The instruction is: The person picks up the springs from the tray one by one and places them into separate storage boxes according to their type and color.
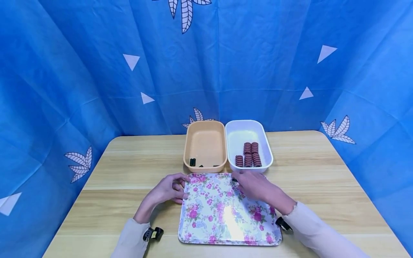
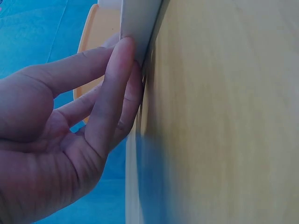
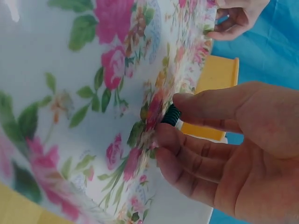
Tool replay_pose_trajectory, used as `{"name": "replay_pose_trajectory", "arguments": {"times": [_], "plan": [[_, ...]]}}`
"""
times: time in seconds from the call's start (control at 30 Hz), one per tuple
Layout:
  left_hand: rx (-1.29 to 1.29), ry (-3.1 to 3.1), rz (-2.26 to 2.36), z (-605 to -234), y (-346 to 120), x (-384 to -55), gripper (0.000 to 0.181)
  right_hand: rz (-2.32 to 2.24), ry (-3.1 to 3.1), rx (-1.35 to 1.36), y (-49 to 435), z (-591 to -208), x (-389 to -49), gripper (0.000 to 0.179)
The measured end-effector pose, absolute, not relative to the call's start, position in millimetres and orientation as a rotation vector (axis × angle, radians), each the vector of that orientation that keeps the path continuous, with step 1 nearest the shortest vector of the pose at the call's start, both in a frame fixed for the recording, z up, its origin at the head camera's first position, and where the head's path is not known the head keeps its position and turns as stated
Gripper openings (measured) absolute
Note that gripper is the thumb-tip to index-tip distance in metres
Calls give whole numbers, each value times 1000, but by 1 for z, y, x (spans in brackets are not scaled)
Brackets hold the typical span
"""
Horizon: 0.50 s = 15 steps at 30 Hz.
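A white tray with pink flowers (image 1: 209,222) lies on the table. At its upper left edge my left hand (image 1: 169,188) holds the rim; in the left wrist view, the fingers (image 2: 124,60) are bent against the tray's side wall (image 2: 138,28). Over the tray's upper right part is my right hand (image 1: 253,184). Between its thumb and fingers it pinches a small dark green ribbed cylinder (image 3: 171,115), like a coil, close to the tray surface. Only a bit of this cylinder shows in the head view.
Behind the tray stands an orange bin (image 1: 205,122) with a few small dark green pieces (image 1: 192,162) near its front wall. Beside it, touching, is a white bin (image 1: 267,152) holding several reddish-brown ribbed cylinders (image 1: 247,160). A blue curtain (image 1: 219,71) hangs behind the wooden table (image 1: 129,161).
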<state>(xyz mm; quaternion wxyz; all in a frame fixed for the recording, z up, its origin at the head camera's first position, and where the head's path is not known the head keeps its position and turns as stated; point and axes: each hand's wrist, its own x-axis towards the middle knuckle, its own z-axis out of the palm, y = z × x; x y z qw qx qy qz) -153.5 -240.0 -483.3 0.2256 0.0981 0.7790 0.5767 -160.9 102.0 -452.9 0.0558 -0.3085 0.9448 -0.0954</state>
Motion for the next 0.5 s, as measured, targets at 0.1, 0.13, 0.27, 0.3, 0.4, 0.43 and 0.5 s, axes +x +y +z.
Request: {"name": "replay_pose_trajectory", "arguments": {"times": [0.1, 0.13, 0.27, 0.3, 0.4, 0.43, 0.5], "plan": [[269, 2150, 1584, -483, -240, -153, 50, -310, 2837, -919, 102, -452, -163, 25], [268, 2153, 1581, -483, -240, -152, 50, -320, 2831, -919, 102, -452, -164, 24], [268, 2159, 1574, -482, -240, -152, 50, -346, 2805, -915, 101, -452, -166, 24], [269, 2158, 1576, -482, -240, -152, 50, -350, 2797, -910, 101, -452, -167, 24], [273, 2147, 1583, -481, -240, -153, 50, -402, 2769, -903, 101, -452, -169, 28], [274, 2142, 1586, -481, -240, -153, 50, -422, 2757, -909, 101, -452, -170, 29], [273, 2135, 1588, -480, -240, -153, 51, -459, 2729, -940, 102, -452, -172, 27]]}}
